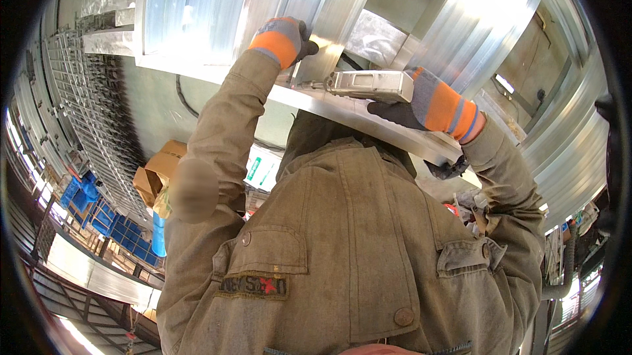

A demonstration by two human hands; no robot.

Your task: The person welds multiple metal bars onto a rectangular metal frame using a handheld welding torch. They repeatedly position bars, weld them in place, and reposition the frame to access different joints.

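Observation:
My left hand [284, 40], in a grey and orange work glove with dark fingers, is closed at the near edge of a shiny ribbed metal panel [210, 13]. What its curled fingers hold, if anything, is hidden. In my right hand [438, 106], gloved alike, is a silver box-shaped tool [372, 84]. The tool's narrow tip points left, toward my left hand, and lies close to a long bright metal bar [349, 113]. That bar runs across in front of my chest. Another ribbed metal panel [477, 23] lies beyond my right hand.
At left, a metal rack [99, 105] with many thin bars stands beside an open cardboard box [161, 171]. Blue bins [125, 230] are farther down on that side. A black cable [184, 97] hangs below the left panel. A ribbed hose [563, 279] is at lower right.

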